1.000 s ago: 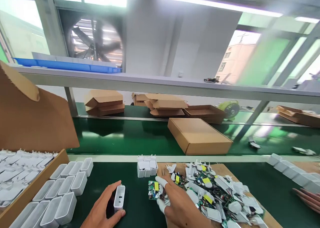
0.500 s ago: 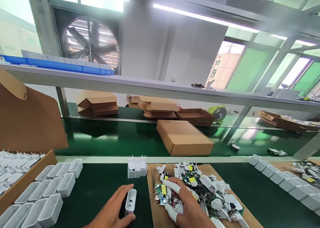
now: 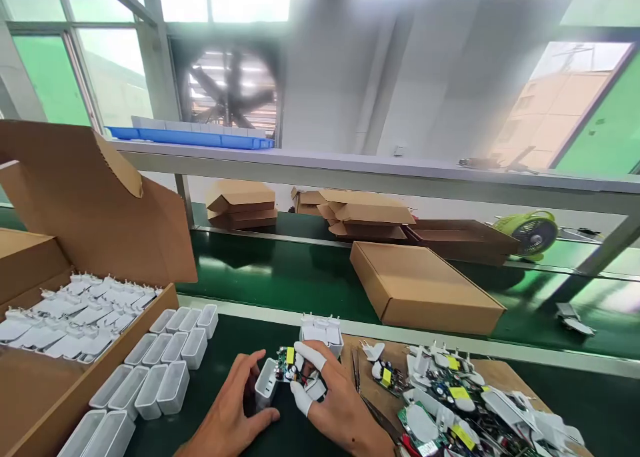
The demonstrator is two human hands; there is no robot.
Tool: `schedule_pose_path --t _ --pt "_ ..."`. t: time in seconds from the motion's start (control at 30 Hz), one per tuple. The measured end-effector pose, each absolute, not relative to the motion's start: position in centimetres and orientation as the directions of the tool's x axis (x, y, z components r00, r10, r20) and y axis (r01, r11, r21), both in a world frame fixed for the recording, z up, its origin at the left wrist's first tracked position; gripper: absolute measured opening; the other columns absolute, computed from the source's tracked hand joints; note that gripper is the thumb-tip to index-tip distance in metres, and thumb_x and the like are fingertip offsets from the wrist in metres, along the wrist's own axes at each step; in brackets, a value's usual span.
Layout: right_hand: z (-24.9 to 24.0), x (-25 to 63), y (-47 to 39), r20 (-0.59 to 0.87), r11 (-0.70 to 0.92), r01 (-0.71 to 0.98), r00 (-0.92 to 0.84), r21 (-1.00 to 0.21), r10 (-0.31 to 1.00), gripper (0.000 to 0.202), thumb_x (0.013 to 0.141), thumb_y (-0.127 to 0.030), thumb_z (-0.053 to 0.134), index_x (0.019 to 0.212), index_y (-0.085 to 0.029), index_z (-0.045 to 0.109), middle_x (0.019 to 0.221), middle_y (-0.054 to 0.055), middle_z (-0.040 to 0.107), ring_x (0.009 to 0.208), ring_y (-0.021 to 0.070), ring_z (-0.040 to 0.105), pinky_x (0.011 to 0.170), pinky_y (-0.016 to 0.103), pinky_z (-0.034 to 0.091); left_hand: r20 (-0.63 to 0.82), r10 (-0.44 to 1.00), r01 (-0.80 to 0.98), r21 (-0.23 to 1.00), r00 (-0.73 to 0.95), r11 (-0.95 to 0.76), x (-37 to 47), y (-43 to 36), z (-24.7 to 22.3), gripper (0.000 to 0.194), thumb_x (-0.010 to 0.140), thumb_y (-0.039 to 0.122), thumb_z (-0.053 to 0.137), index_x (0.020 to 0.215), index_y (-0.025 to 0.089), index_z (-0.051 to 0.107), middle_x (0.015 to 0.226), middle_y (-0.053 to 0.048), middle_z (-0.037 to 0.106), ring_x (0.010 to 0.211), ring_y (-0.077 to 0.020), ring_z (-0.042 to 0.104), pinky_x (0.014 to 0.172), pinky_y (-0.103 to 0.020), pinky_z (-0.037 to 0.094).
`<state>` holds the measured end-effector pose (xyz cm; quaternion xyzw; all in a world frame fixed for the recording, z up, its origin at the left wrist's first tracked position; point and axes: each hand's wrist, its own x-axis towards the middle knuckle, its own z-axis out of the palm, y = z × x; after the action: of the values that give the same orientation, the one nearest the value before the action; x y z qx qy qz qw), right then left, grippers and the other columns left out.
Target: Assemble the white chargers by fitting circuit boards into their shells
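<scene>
My left hand (image 3: 227,403) is curled around a white plastic charger housing (image 3: 266,385), which stands tilted between thumb and fingers. In my right hand (image 3: 343,400), with white covers on the thumb and a finger, a small circuit board (image 3: 287,365) with a yellow-wrapped part is pinched. The board's left end is at the upper right edge of the housing; whether they touch is hard to tell. White plug pieces hang from the board, partly hidden by my fingers. Just behind my right hand stands a group of white housings (image 3: 323,330) with plug pins on top.
Rows of open white housings (image 3: 173,387) stand at left, beside a cardboard box (image 3: 150,330) of white plug parts. At right, a cardboard sheet (image 3: 360,357) bears tweezers (image 3: 356,370), pliers (image 3: 383,420) and piled circuit boards (image 3: 465,403). A closed carton (image 3: 425,287) lies behind.
My right hand has carried the circuit board left from the cardboard sheet to the housing in my left hand. The housing now leans toward the board. The view has turned right-to-left, showing more of the box.
</scene>
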<state>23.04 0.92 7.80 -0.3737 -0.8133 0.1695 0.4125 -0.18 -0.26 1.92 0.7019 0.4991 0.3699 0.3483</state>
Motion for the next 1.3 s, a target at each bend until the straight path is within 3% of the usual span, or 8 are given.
schedule_pose_path --t 0.1,0.2,0.3,0.43,0.6,0.93,1.3 --pt "7.5 22.9 1.2 0.632 0.736 0.452 -0.387 -0.504 0.671 0.057 0.089 -0.01 0.055 0.143 -0.026 0.051 0.126 0.011 0.061 0.102 0.0212 0.07 0.088 0.032 0.061 0.098 0.968 0.395 0.9 0.233 -0.186 0.1 0.6 2.6 0.098 0.072 0.018 0.08 0.158 0.025 0.033 0.14 -0.012 0.057 0.092 -0.0221 0.065 0.087 -0.039 0.058" --pt "7.1 23.1 0.8 0.648 0.744 0.484 -0.39 -0.461 0.655 0.057 0.09 -0.011 0.055 0.145 -0.027 0.049 0.127 0.011 0.061 0.11 0.0234 0.069 0.091 0.032 0.061 0.082 0.954 0.353 0.917 0.288 -0.186 0.8 1.3 2.8 0.071 0.074 0.014 0.079 0.14 0.025 0.054 0.13 -0.008 0.064 0.103 -0.0246 0.067 0.094 -0.039 0.056" --pt "6.5 23.3 0.1 0.608 0.699 0.562 -0.385 -0.442 0.694 0.065 0.091 -0.011 0.053 0.153 -0.026 0.039 0.128 0.012 0.063 0.101 0.0223 0.072 0.087 0.033 0.063 0.198 0.936 0.35 0.888 0.291 -0.297 1.1 1.4 2.4 0.059 0.076 0.01 0.078 0.129 0.026 0.06 0.131 -0.007 0.062 0.116 -0.0263 0.065 0.099 -0.038 0.055" --pt "6.2 23.3 -0.6 0.45 0.628 0.614 -0.443 -0.479 0.776 0.075 0.084 -0.01 0.052 0.155 -0.024 0.034 0.118 0.009 0.068 0.088 0.021 0.073 0.083 0.035 0.065 0.347 0.9 0.423 0.797 0.266 -0.432 0.6 1.0 1.3 0.06 0.082 0.013 0.077 0.136 0.029 0.057 0.135 -0.009 0.059 0.121 -0.027 0.064 0.1 -0.037 0.057" --pt "5.7 23.0 -0.6 0.452 0.669 0.62 -0.499 -0.41 0.739 0.079 0.083 -0.009 0.051 0.158 -0.022 0.031 0.137 0.016 0.064 0.113 0.0288 0.069 0.094 0.042 0.062 0.424 0.86 0.49 0.707 0.285 -0.511 0.2 0.9 1.2 0.062 0.085 0.013 0.074 0.141 0.03 0.054 0.135 -0.009 0.059 0.12 -0.0271 0.066 0.1 -0.037 0.059" --pt "5.2 22.4 -0.7 0.427 0.672 0.629 -0.523 -0.391 0.738 0.094 0.075 -0.006 0.054 0.162 -0.021 0.022 0.138 0.016 0.063 0.107 0.0315 0.069 0.092 0.045 0.062 0.454 0.828 0.534 0.633 0.33 -0.56 0.2 0.7 1.1 0.061 0.091 0.014 0.069 0.146 0.029 0.049 0.133 -0.012 0.058 0.118 -0.0278 0.067 0.096 -0.037 0.061" --pt "4.9 22.7 -0.5 0.36 0.655 0.633 -0.546 -0.413 0.756 0.102 0.073 -0.004 0.054 0.165 -0.024 0.014 0.146 0.015 0.059 0.117 0.0327 0.065 0.096 0.047 0.06 0.478 0.803 0.525 0.609 0.355 -0.595 0.1 0.6 1.2 0.061 0.092 0.013 0.066 0.148 0.027 0.048 0.131 -0.013 0.057 0.119 -0.028 0.065 0.098 -0.038 0.059"
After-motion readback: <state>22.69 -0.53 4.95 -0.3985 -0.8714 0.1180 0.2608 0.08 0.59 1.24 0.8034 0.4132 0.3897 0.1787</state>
